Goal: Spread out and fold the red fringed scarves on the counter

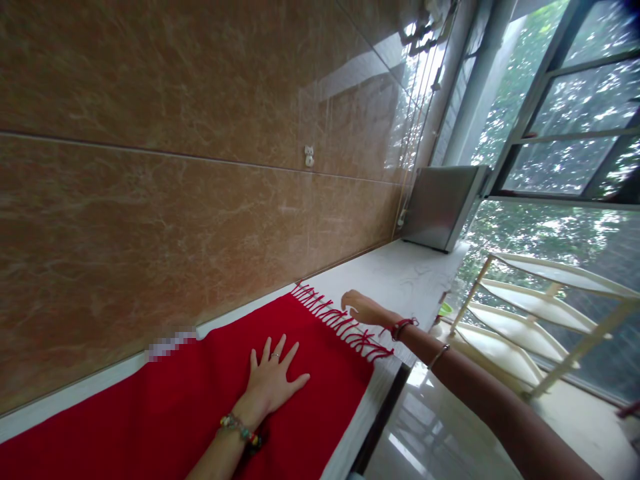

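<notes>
A red scarf point(200, 393) with a fringed end lies spread along the white counter. On top of it, my left hand point(273, 383) rests flat with its fingers spread, wearing a ring and a beaded bracelet at the wrist. My right hand point(361, 307) is at the scarf's red fringe point(333, 320), over the bare counter just beyond the strands. Its fingers curl in toward the thumb, and whether a strand is between them is hidden. The fringe strands fan out loosely across the counter, some passing under my right wrist.
A brown marble-tiled wall point(150, 253) runs along the counter's back edge. A grey metal box-like appliance point(440, 203) stands at the counter's far end. To the right are a cream tiered rack point(520, 337) and a window point(565, 127). A small white cat-shaped piece point(309, 157) is on the wall.
</notes>
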The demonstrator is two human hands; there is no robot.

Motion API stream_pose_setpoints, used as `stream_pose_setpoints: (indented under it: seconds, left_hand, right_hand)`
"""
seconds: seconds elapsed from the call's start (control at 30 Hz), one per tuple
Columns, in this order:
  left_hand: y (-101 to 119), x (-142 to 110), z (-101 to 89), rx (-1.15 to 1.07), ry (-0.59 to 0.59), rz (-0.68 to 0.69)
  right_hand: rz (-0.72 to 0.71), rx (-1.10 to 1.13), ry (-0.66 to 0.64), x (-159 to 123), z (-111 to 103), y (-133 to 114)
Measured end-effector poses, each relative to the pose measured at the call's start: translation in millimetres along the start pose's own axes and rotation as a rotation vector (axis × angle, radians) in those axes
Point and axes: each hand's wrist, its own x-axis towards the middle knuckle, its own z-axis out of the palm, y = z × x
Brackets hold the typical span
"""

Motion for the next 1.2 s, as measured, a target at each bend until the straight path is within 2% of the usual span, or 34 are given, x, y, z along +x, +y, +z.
stream_pose_setpoints:
  seconds: [0.07,0.13,0.37,0.47,0.6,0.8,0.9,0.97,1.07,1.2]
  left_hand:
    - [-1,1,1.1,0.008,0.001,0.001]
    - [-1,1,1.9,0.016,0.007,0.001]
    - [-1,-1,0.0,0.004,0.009,0.008]
    - [-1,0,2.2,0.0,0.02,0.002]
    - [-2,0,7.2,0.011,0.065,-0.079]
    - [-4,2,2.6,0.0,0.061,-0.084]
    - [-9,5,-0.6,-0.014,0.15,-0.183]
    - [-14,7,0.3,0.011,0.187,-0.268]
    - [-20,9,5.3,0.029,0.139,-0.325]
    - [-23,10,9.5,0.025,0.116,-0.316]
  right_hand:
    - [-0.068,0.033,-0.021,10,8,-19]
    - [-0.082,0.045,-0.044,19,15,-28]
    - [0.052,0.005,-0.031,22,12,0]
    - [0.01,0.038,0.002,28,15,-15]
    - [-0.002,0.169,0.07,34,25,-38]
    - [0.061,0.19,0.114,31,19,-24]
    - [0.097,0.184,0.13,41,19,-30]
    - [0.061,0.191,0.097,52,23,-41]
    - [0.017,0.215,-0.014,62,29,-54]
    - [0.066,0.233,-0.036,56,24,-45]
